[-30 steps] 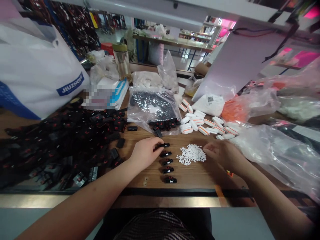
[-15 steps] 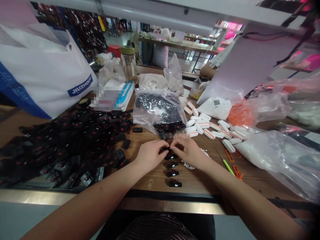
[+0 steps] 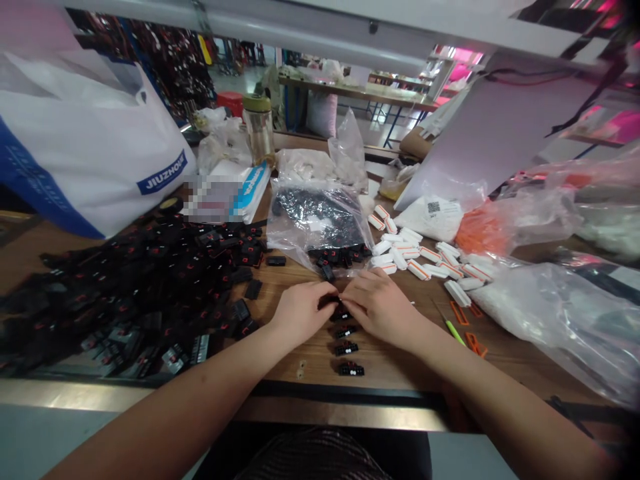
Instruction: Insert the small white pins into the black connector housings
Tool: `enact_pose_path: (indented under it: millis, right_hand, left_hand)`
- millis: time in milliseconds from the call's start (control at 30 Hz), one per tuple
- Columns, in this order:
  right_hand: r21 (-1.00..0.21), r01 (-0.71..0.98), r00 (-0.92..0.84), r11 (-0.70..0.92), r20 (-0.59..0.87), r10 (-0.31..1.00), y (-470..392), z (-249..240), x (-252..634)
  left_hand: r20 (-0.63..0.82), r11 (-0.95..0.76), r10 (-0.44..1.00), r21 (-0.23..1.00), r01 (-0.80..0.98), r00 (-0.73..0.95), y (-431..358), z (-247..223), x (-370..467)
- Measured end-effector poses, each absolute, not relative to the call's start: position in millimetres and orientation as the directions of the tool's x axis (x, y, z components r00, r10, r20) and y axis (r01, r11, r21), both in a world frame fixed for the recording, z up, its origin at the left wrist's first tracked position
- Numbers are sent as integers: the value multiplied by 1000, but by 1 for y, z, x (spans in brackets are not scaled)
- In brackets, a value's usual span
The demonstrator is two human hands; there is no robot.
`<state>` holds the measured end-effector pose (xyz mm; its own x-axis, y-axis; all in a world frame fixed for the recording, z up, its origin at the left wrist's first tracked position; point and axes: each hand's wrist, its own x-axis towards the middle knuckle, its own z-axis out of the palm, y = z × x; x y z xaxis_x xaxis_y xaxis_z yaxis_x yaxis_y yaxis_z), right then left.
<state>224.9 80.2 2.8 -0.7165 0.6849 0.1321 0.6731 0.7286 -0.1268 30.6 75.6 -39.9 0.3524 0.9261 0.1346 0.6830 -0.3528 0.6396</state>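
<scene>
My left hand is closed at the top of a short column of black connectors, its thumb and forefinger around a small dark part that is mostly hidden. My right hand meets it there, fingers pressed together; whatever they pinch is too small to make out. Just below the fingertips lies a black connector, with another black connector under it. Nearest the table edge is a third black connector with white dots on it.
A heap of black connectors covers the left. Behind my hands lies a clear bag of black parts. White housings, a green-handled tool, orange pieces and a plastic bag are on the right.
My right hand has turned a little and its fingers have closed up more, now covering the small white pieces beside it. My left hand has stayed nearly in place.
</scene>
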Motion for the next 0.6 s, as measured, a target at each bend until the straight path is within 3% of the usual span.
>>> enact_pose_path:
  millis: [267, 433, 500, 600]
  right_hand:
    - [-154, 680, -712, 717, 92, 696, 80, 11, 213]
    - [-352, 658, -638, 665, 209, 741, 86, 20, 254]
    - [-323, 766, -510, 556, 220, 831, 86, 23, 295]
    - [-157, 937, -314, 313, 16, 949, 75, 26, 360]
  left_hand:
    - [126, -347, 928, 632, 693, 350, 75, -39, 30]
    - [108, -338, 930, 628, 701, 352, 74, -38, 30]
    - [102, -332, 932, 621, 710, 348, 74, -39, 30]
    - [106, -332, 933, 619, 712, 343, 75, -41, 31]
